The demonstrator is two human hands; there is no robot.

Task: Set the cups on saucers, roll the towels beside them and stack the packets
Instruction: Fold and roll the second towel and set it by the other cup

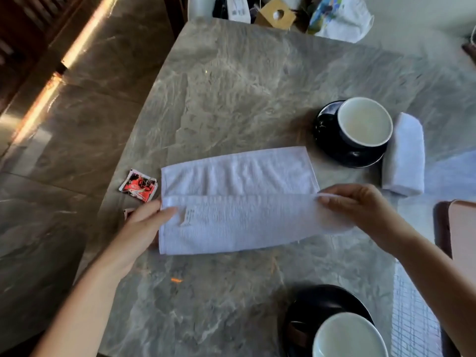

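Now the right grip [360, 204] pinches the right end of the towel [237, 220], at the edge of its upper layer, with fingertips and thumb closed on the cloth. The left grip [144, 228] holds the left end of the same layer, fingers curled over the edge. The towel lies across the middle of the surface [231, 86], long side running left to right, with the near part doubled over the far part.

I judge that the task is about half done. On the far right, a cup [364, 122] already stands on its saucer [327, 135], and a roll [404, 155] lies just beside it on the right, touching the saucer's edge. At the near edge a second cup [347, 338] stands on a second saucer [309, 305], but there is no roll beside it; the towel in hand is folded, not yet rolled. The packets are not stacked: a red packet [138, 185] lies to the left of the towel, and another packet [128, 212] is mostly hidden behind the left grip, near the first but apart from it.

A small white label [186, 215] is sewn on the towel close to the left grip; its print is too small to read. The red packet has white marks, also unreadable.
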